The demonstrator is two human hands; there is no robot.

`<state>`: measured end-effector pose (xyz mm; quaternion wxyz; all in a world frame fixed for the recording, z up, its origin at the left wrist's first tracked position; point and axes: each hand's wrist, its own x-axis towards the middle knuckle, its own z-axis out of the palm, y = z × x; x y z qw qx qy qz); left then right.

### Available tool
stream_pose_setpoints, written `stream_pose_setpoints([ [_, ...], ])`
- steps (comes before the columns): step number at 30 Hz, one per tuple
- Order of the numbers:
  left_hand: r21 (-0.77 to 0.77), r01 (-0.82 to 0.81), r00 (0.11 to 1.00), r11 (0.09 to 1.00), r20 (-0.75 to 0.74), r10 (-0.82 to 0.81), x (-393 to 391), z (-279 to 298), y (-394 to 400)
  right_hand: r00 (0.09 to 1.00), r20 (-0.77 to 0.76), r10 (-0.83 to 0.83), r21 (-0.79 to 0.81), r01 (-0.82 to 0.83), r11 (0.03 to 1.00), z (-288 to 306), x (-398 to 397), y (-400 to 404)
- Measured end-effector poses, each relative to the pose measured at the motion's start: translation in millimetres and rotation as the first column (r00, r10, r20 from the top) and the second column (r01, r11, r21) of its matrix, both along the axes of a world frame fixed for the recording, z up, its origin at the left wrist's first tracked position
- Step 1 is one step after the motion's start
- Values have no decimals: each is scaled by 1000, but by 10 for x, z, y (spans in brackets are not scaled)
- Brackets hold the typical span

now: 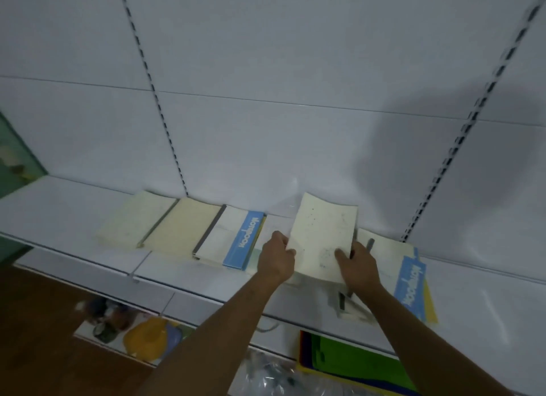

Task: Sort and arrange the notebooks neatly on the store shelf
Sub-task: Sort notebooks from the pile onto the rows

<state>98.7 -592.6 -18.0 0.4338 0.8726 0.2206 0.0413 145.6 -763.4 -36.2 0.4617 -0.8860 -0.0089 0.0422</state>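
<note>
Held notebook [322,237]: cream, tilted — pinched at its near corners by left hand [276,258] and right hand [359,264].
Shelf [74,218]: three notebooks [183,228] laid in a row, left.

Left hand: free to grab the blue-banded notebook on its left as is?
Probably not right now. The left hand grips the left edge of the cream notebook that both hands hold up, so it is occupied. The blue-banded notebook lies close beside it, uncovered; once the hand lets go, the way looks free.
</note>
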Motion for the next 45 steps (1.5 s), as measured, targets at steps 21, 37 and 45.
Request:
stream_pose_setpoints([
  [21, 114, -395, 918, 912, 26, 395, -579, -181, 2802, 943, -236, 234, 150, -203, 968, -43, -273, 3153],
  [37, 380, -325, 929, 866, -43, 368, -479, -481, 3295, 911, -295, 289, -19, -308, 951, -187, -280, 3643],
  [45, 467, -267, 937, 843, -77, 340, -570, -464, 3262, 885, -332, 326, -25, -354, 935, -188, -317, 3621],
])
